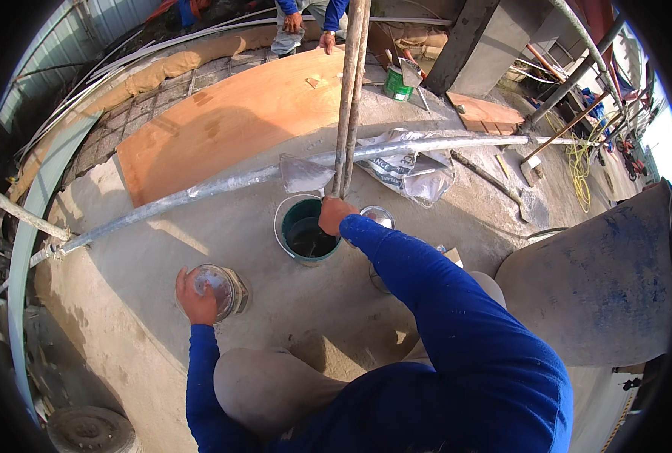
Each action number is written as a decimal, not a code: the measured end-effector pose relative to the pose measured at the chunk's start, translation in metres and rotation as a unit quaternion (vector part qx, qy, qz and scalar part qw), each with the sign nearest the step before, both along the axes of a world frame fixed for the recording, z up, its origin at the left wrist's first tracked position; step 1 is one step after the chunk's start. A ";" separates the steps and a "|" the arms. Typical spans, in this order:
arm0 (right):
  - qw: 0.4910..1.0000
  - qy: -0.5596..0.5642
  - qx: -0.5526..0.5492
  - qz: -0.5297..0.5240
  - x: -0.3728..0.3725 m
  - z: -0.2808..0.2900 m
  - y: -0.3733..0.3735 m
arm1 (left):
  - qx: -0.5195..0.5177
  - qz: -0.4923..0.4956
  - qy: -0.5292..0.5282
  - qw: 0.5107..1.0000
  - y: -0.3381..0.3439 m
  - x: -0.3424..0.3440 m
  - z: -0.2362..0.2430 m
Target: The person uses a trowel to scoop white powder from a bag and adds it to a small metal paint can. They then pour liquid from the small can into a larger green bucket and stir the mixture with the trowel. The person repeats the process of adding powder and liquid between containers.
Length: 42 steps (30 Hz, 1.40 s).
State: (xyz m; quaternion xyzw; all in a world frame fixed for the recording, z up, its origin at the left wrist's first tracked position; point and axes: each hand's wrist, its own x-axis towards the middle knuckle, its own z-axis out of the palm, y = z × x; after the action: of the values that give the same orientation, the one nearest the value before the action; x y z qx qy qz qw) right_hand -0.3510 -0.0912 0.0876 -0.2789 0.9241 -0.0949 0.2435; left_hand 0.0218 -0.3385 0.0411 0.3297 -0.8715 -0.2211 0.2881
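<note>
My left hand (197, 297) is curled over the edge of a round metal tin (237, 291) on the concrete at left. The tin's top looks grey and smeared. My right hand (335, 214) is closed at the right rim of a dark green bucket (281, 223) that has a wire handle and dark liquid inside. A pointed trowel blade (304, 174) sticks out up and left from that hand, above the bucket's far rim. The fist hides the trowel's handle. Beside the bucket, partly under my right forearm, stands another tin (378, 217).
Upright poles (351, 90) rise just beyond the bucket, and a metal pipe (230, 183) crosses behind it. Farther off, a co-worker's hand (327, 42) touches a plywood sheet (238, 113). A cement sack (408, 177), a shovel (494, 183) and a large drum (589, 279) are at right.
</note>
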 end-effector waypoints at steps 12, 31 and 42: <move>0.997 0.028 -0.074 0.025 0.030 0.052 0.056 | 0.016 0.030 0.024 0.999 -0.006 0.028 -0.010; 0.998 -0.033 -0.059 0.000 0.049 0.045 0.039 | 0.044 0.088 0.062 0.993 -0.010 0.059 -0.023; 0.993 0.022 -0.059 0.099 0.031 -0.032 0.076 | 0.023 0.102 0.067 0.992 -0.012 0.069 -0.008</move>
State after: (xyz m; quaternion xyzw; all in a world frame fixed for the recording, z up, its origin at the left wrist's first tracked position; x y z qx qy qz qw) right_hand -0.3205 -0.0150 0.0556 -0.3852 0.8896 -0.1184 0.2149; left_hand 0.0913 -0.3507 0.0335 0.4079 -0.8068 -0.2322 0.3590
